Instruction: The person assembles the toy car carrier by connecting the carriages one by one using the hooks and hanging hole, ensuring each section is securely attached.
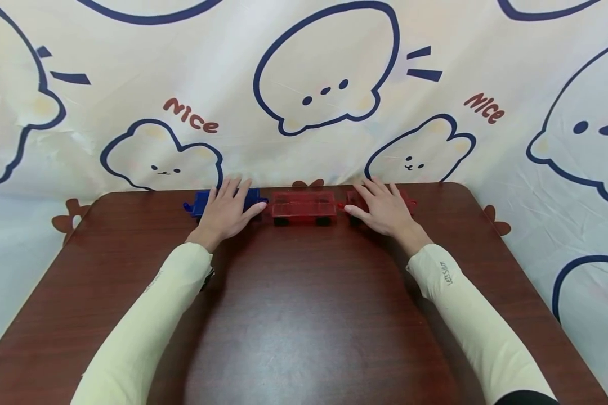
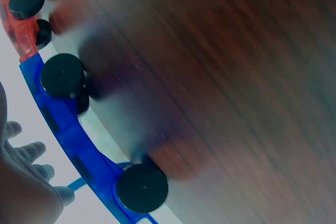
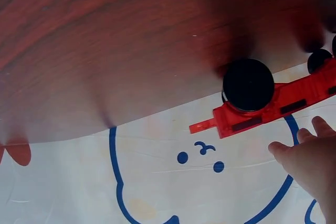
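Plainly, the left hand (image 1: 225,214) and right hand (image 1: 385,211) reach across the table (image 1: 294,315), fingers spread.
Along its far edge, three toys stand end to end: the blue car (image 1: 201,202) at left, the middle red car (image 1: 304,205) at centre and the right red car (image 3: 296,95) at right. The left hand lies over the blue car, the right hand over the right red car, each with fingers straight and parted, pinching nothing; I cannot tell whether they touch. The middle red car sits uncovered between them. Black wheels (image 2: 142,188) show under the blue car. Pale sleeves (image 1: 147,320) come in from the near side; a printed cloth (image 1: 329,50) hangs beyond the far edge.
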Available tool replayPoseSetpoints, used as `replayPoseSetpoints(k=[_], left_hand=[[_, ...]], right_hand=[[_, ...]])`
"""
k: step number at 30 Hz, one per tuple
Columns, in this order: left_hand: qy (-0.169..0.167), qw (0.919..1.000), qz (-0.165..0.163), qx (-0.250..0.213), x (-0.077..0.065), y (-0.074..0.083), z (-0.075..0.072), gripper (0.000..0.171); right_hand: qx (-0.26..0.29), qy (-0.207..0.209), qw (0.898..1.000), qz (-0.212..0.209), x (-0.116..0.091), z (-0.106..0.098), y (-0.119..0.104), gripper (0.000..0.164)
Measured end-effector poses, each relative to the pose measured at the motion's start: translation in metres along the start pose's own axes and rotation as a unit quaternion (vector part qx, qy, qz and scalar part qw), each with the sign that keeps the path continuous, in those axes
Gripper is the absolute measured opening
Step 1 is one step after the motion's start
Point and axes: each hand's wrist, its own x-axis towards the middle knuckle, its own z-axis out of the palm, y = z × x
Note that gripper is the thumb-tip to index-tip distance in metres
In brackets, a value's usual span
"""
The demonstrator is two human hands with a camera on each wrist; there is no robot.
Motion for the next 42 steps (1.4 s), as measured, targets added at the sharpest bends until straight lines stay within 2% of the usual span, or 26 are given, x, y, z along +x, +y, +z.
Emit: replayPoseSetpoints(k=[14, 21, 42], left_hand=[[0.005, 0.9999, -0.011, -0.003, -0.013, -0.017, 0.004, 0.091], [0.008, 0.9998, -0.013, -0.007, -0.018, -0.024, 0.002, 0.089], [0.004, 0.9995, -0.031, 0.001, -0.026, -0.043, 0.0, 0.089]], right_hand=[[0.001, 0.016, 1.0, -0.016, 0.005, 0.006, -0.014, 0.079], [-0.007, 0.008, 1.0, -0.021, 0.008, 0.008, -0.021, 0.077], [-0.01, 0.011, 0.999, -0.049, 0.02, 0.015, -0.043, 0.076]])
